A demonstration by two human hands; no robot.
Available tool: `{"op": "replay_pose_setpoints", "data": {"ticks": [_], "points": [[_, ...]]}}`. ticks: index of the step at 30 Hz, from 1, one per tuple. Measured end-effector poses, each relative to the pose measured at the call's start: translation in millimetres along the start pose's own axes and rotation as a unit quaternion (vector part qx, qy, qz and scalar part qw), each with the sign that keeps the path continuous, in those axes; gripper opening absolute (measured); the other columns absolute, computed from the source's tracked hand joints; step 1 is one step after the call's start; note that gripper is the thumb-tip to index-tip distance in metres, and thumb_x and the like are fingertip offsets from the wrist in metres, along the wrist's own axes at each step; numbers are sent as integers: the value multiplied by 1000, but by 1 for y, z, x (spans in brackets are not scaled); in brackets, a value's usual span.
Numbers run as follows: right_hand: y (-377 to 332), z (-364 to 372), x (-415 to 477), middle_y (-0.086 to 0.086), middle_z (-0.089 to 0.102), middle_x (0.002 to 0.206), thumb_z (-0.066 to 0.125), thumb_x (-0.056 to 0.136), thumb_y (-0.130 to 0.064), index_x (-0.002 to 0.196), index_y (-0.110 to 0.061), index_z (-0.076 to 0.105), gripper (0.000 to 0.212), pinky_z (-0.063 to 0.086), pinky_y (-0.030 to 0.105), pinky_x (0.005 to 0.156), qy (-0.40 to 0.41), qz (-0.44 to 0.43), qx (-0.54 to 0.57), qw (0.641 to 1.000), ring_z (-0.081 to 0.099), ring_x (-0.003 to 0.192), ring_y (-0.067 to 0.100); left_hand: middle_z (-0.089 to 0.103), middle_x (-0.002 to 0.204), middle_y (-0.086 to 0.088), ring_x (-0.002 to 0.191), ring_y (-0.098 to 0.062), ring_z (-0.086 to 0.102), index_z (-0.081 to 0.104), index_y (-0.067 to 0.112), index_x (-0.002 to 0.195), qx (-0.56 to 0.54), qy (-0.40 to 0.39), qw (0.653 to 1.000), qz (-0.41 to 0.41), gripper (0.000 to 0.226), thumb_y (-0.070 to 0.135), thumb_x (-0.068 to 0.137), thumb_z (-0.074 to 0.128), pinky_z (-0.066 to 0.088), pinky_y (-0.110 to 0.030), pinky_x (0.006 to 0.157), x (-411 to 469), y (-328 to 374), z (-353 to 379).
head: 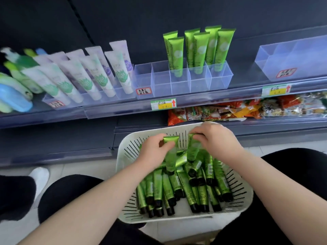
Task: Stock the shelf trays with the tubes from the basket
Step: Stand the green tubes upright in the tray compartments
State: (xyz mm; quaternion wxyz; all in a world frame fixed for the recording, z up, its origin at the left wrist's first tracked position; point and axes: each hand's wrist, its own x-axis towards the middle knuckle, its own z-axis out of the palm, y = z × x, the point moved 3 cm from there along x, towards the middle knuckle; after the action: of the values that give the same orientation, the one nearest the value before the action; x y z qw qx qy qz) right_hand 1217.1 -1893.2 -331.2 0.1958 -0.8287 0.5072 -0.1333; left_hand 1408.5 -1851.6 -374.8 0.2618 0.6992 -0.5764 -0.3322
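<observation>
near: basket (122, 151) between our knees, green tubes (185, 188) piled in it. left hand (155, 147) pinches one tube (171, 161) near crimp; right hand (214, 138) grips second tube (193, 149). we judge best: lift both clear of pile, caps down, aim for bare left cells of far tray (161, 85).

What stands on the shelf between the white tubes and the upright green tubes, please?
Only empty compartments of the clear tray, as the head view shows.
</observation>
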Motion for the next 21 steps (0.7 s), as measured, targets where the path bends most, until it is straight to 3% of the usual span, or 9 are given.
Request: {"op": "replay_pose_setpoints", "data": {"ticks": [3, 8, 12, 17, 21], "points": [[-22, -37, 14, -3, 66, 108, 54, 94, -28, 113, -32, 68, 24, 50, 37, 82, 67, -27, -8, 997, 60, 101, 20, 65, 76, 16, 67, -3, 58, 63, 39, 88, 15, 86, 994, 72, 13, 28, 85, 69, 45, -17, 62, 13, 42, -44], [-54, -97, 46, -4, 67, 106, 53, 95, -27, 110, -33, 69, 23, 51, 36, 75, 163, -52, -16, 985, 58, 102, 22, 66, 81, 4, 77, -20, 66, 65, 28, 95, -3, 150, 979, 134, 13, 17, 87, 67, 56, -40, 77, 43, 111, -109], [-66, -131, 75, -2, 66, 107, 51, 97, -27, 113, -33, 68, 25, 41, 30, 68, 224, -57, -38, 972, 53, 106, 23, 69, 92, 1, 87, -21, 65, 72, 18, 103, 18, 234, 961, 148, 18, 14, 88, 62, 55, -35, 81, 73, 146, -149], [-67, -152, 108, -1, 62, 107, 49, 97, -26, 114, -33, 67, 25, 38, 30, 64, 258, -51, -51, 964, 51, 105, 24, 64, 94, 7, 84, -13, 53, 71, 20, 102, 45, 299, 943, 137, 20, 14, 90, 57, 32, -21, 67, 118, 164, -168], [-63, -156, 129, -2, 61, 105, 49, 98, -25, 112, -32, 67, 25, 46, 34, 66, 274, -56, -51, 959, 48, 102, 23, 65, 101, 2, 87, -13, 52, 69, 20, 103, 53, 305, 943, 124, 18, 15, 91, 57, 31, -20, 68, 158, 163, -169]]}}
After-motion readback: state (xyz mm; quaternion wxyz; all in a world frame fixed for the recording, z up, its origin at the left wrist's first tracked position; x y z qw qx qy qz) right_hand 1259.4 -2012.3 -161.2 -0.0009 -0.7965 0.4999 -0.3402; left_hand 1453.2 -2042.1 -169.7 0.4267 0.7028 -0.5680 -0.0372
